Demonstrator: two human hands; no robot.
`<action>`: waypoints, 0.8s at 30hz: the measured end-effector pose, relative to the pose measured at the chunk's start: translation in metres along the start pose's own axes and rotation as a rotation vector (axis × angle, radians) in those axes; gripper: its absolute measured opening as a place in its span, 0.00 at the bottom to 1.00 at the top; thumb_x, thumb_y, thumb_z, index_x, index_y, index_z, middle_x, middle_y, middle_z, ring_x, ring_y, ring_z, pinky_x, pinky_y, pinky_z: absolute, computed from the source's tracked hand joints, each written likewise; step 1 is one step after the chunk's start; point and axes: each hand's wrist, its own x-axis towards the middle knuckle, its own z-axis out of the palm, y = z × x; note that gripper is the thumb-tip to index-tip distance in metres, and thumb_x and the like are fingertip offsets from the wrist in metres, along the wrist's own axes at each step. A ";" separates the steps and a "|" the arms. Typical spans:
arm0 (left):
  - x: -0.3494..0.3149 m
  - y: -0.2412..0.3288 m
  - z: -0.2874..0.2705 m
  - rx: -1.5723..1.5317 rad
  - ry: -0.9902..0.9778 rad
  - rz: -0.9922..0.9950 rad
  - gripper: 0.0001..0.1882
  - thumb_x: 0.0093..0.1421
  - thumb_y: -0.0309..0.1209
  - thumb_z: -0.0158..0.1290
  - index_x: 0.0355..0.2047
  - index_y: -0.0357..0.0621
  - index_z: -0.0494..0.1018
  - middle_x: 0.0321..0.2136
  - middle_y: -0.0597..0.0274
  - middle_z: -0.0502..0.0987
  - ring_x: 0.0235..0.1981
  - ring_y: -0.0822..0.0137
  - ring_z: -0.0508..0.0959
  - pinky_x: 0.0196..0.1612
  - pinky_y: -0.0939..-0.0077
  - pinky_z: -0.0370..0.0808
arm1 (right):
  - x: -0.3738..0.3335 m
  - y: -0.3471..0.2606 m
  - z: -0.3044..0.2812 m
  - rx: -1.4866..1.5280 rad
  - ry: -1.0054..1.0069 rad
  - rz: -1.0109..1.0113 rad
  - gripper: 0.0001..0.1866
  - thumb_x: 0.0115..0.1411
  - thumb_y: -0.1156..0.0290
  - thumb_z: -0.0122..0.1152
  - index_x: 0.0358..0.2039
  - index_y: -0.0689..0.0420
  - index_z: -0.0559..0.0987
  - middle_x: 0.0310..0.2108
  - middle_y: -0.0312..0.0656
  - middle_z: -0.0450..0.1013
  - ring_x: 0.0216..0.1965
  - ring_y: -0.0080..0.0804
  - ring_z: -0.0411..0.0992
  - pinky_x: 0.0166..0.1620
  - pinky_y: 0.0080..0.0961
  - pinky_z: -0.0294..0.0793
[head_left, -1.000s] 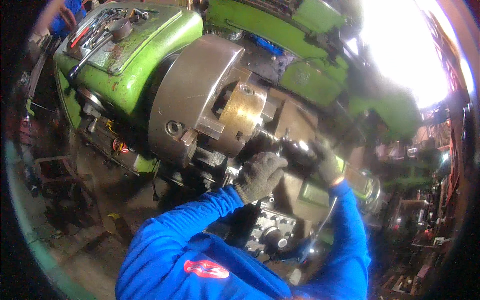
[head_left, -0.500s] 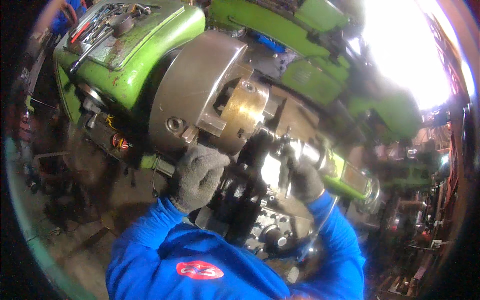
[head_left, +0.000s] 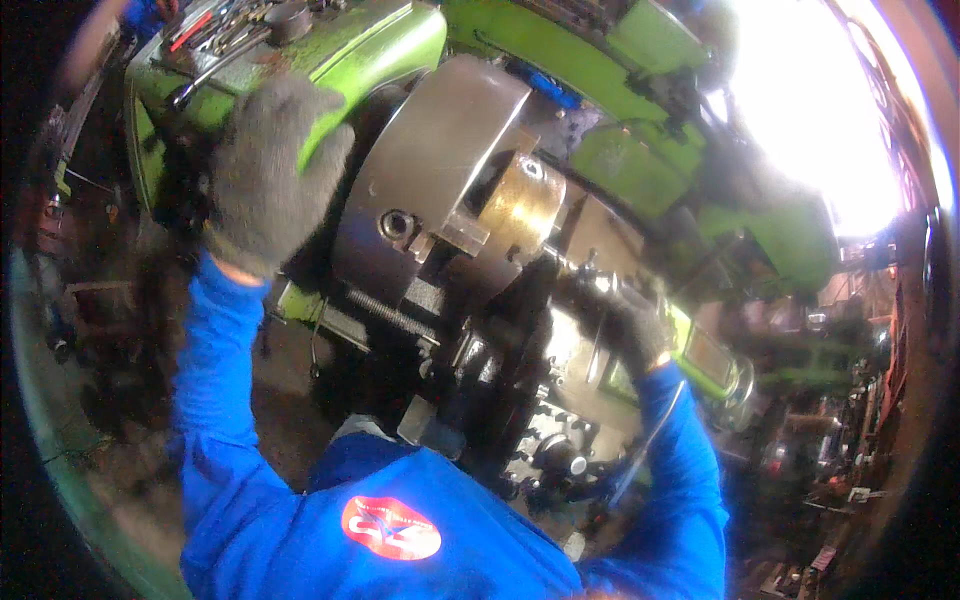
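My left hand (head_left: 275, 170), in a grey knit glove, is raised in front of the green lathe headstock (head_left: 400, 40). Its thumb stands apart from the fingers, and nothing is in it. To its right is the big steel chuck (head_left: 430, 150), whose jaws are around a brass-coloured round workpiece (head_left: 525, 205). My right hand (head_left: 638, 328), gloved too, is beside the metal spindle parts (head_left: 590, 270) facing the workpiece. Shadow and blur hide its fingers, so its grip cannot be made out.
Several hand tools (head_left: 225, 30) and a metal ring (head_left: 288, 20) lie on top of the headstock. Below my right hand is the lathe carriage with a round knob (head_left: 577, 465). A green tailstock part (head_left: 705, 350) lies to the right. A lever (head_left: 315, 345) hangs below the chuck.
My left hand has moved up and left, from the chuck's lower edge to the headstock, and its fingers have opened. My right hand stays by the spindle parts. The view has shifted slightly.
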 end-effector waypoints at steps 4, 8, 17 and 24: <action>-0.001 -0.057 0.022 0.069 -0.133 0.038 0.20 0.56 0.36 0.65 0.48 0.46 0.77 0.46 0.52 0.76 0.53 0.46 0.74 0.56 0.52 0.72 | 0.001 -0.006 0.009 -0.197 -0.040 -0.070 0.19 0.72 0.60 0.58 0.51 0.64 0.79 0.41 0.44 0.83 0.38 0.32 0.82 0.33 0.26 0.79; -0.025 -0.077 0.064 0.239 -0.098 0.130 0.24 0.53 0.39 0.67 0.51 0.53 0.77 0.52 0.57 0.74 0.59 0.52 0.70 0.59 0.49 0.68 | 0.011 -0.008 0.021 -1.171 -0.093 -0.507 0.21 0.69 0.59 0.61 0.51 0.65 0.75 0.30 0.43 0.80 0.30 0.33 0.79 0.30 0.28 0.77; -0.012 -0.089 0.071 0.163 -0.276 -0.001 0.27 0.53 0.43 0.65 0.53 0.55 0.75 0.52 0.54 0.73 0.58 0.52 0.71 0.60 0.51 0.70 | -0.002 0.027 -0.031 -0.752 0.109 -0.434 0.23 0.64 0.67 0.65 0.57 0.61 0.74 0.29 0.45 0.78 0.31 0.40 0.79 0.37 0.38 0.79; 0.008 -0.082 0.059 0.237 -0.253 -0.043 0.22 0.53 0.44 0.64 0.46 0.51 0.76 0.47 0.49 0.74 0.53 0.48 0.74 0.56 0.51 0.71 | -0.023 -0.064 -0.034 -0.484 0.106 0.278 0.26 0.71 0.56 0.57 0.61 0.62 0.73 0.32 0.36 0.77 0.30 0.24 0.74 0.36 0.27 0.75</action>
